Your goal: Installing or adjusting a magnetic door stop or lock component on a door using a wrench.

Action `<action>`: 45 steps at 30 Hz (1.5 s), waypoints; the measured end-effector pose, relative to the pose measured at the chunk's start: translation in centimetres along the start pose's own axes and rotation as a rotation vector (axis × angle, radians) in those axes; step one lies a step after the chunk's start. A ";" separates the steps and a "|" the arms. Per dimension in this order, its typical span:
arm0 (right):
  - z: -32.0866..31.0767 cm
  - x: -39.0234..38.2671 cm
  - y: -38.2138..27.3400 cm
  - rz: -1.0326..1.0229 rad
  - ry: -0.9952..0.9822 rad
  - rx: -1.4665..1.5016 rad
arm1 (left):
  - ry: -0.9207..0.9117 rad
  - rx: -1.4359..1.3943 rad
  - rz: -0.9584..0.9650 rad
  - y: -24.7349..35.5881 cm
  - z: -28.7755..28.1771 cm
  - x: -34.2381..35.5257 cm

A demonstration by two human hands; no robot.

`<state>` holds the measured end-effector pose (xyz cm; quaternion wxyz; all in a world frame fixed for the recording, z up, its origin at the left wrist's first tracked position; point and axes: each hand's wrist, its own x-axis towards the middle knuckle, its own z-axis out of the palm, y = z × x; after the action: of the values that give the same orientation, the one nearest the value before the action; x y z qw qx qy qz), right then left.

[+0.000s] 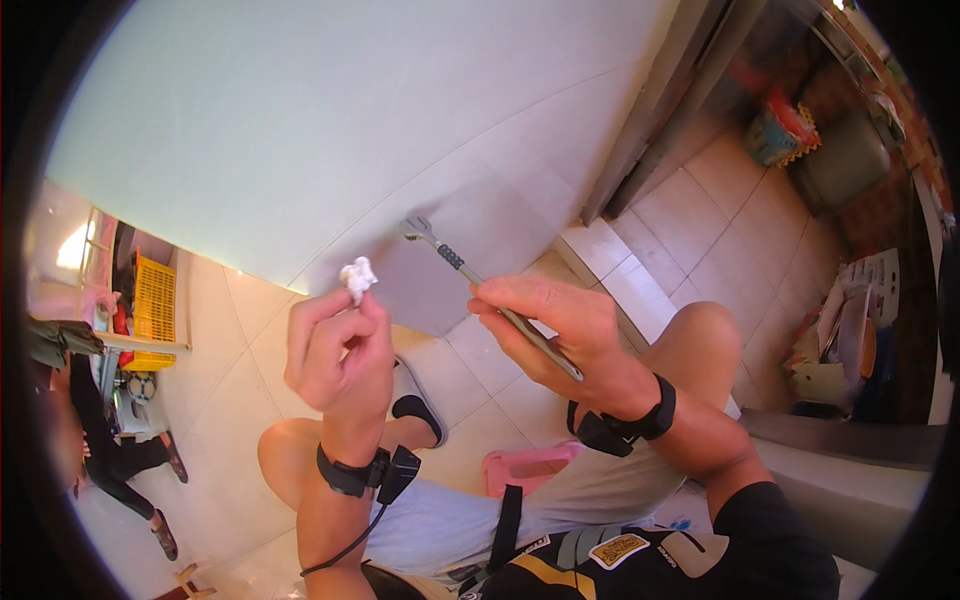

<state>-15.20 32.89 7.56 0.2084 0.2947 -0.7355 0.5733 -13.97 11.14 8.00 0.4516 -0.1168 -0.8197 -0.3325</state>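
My left hand (340, 345) is closed, pinching a small crumpled white wad (357, 278), perhaps tissue, between thumb and fingertips. To its right, my right hand (565, 335) grips a slim grey-handled tool (450, 256) with a dark ridged band and a small rounded head. The tool slants up and left, its head in front of the pale wall panel (350, 120). Whether the head touches the panel I cannot tell. A lower part of the panel looks greyer, with shadows of hands and tool on it.
A pink plastic stool (525, 468) stands between my legs on the tiled floor. At left are a yellow crate (153, 310) and another person's legs (105, 450). A doorway frame (650, 110) rises at right, with a bucket (775, 135) and a box of papers (840, 330) beyond.
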 end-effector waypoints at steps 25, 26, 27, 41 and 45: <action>-0.6 1.9 -0.5 -0.059 0.026 0.104 | -0.142 -0.053 -0.189 -0.8 -0.4 0.5; -0.4 1.8 -0.9 -0.061 0.024 0.110 | -0.140 -0.046 -0.189 -0.8 -0.5 0.3; -0.3 1.8 -1.2 -0.087 -0.019 0.119 | -0.195 -0.034 -0.194 -0.7 -0.6 0.2; 1.9 1.7 -1.0 -0.154 0.013 0.097 | -0.016 -0.026 -0.170 -0.6 -1.6 0.7; 2.9 1.4 0.5 -0.068 0.005 0.063 | -0.284 -0.072 -0.366 -0.7 -1.2 0.2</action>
<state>-16.52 29.91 7.37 0.2201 0.3247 -0.7061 0.5895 -13.62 9.79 8.26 0.2594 -0.0281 -0.8702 -0.4179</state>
